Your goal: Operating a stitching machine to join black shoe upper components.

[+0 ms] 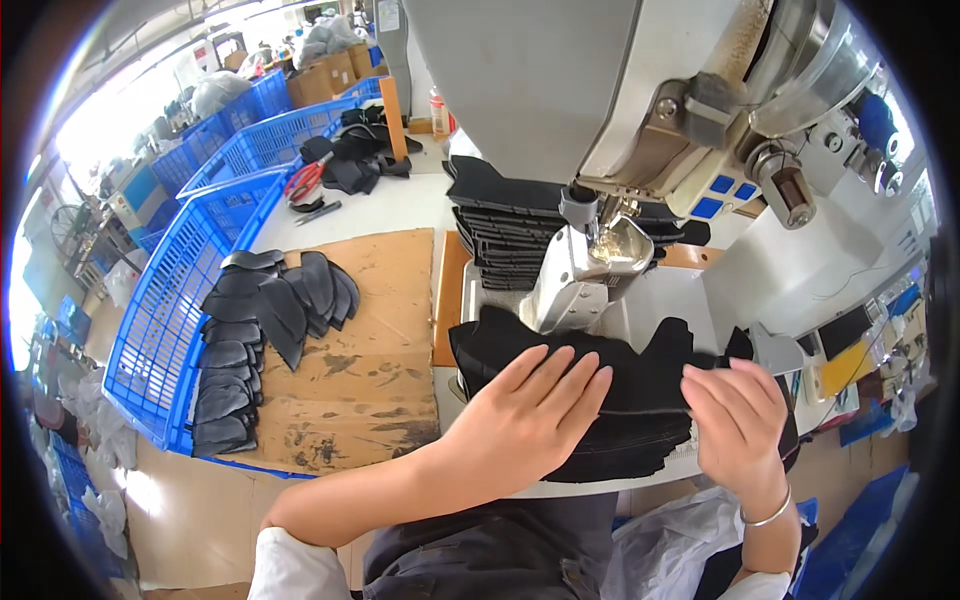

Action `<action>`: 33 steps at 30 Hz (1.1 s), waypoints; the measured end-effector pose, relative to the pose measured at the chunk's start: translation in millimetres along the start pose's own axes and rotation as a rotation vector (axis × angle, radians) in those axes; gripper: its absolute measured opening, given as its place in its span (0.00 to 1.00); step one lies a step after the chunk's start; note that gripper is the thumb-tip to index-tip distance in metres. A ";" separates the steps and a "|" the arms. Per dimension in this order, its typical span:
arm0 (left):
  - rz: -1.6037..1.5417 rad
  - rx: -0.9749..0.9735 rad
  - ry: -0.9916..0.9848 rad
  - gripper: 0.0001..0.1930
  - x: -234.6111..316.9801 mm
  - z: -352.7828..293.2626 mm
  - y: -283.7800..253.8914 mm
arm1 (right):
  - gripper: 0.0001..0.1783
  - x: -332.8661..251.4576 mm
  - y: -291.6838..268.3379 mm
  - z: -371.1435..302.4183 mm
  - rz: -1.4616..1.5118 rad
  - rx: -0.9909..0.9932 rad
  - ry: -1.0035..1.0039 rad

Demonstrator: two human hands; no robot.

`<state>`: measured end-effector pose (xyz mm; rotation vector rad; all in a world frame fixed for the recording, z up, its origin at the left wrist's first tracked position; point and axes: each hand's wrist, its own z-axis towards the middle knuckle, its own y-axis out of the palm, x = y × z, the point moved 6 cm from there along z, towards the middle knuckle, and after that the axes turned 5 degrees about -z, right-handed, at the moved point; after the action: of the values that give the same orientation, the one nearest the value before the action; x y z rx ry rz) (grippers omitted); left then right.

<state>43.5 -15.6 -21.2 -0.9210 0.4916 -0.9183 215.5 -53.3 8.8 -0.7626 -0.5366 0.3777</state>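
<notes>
A black fabric piece (640, 372) with a notched upper edge lies in front of the sewing machine's post (570, 285). My left hand (525, 415) rests flat on it, fingers stretched out toward the machine. At the piece's right end my right hand (738, 415) has its fingers bent in a pinch on the edge; the fingertips are partly hidden. A pile of black pieces (625, 455) shows under the near edge, between my hands. Behind the post stands a tall stack of black fabric pieces (500, 225).
Left of the machine, a brown cardboard sheet (385, 350) carries overlapping dark curved pieces (285, 300). It lies over a blue plastic basket (150, 340). Red-handled scissors (306, 183) lie farther back near dark scraps (355, 165). The machine head (520, 80) overhangs the work area.
</notes>
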 end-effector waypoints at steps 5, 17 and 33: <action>0.073 -0.019 -0.027 0.19 -14.0 -16.2 -66.1 | 0.12 -22.7 -22.3 3.7 0.095 0.240 -0.087; 0.538 0.346 -0.336 0.03 -147.7 35.2 -93.4 | 0.17 -34.5 20.5 -19.1 0.432 0.086 0.116; 0.121 -0.461 -0.589 0.17 -222.9 -120.1 -71.8 | 0.15 -120.2 28.3 -34.0 0.856 -0.013 -0.164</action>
<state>-194.5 96.6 -27.6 -1.4994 0.2445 -0.3879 135.3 -113.8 -70.6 -0.9570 -0.3399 1.2378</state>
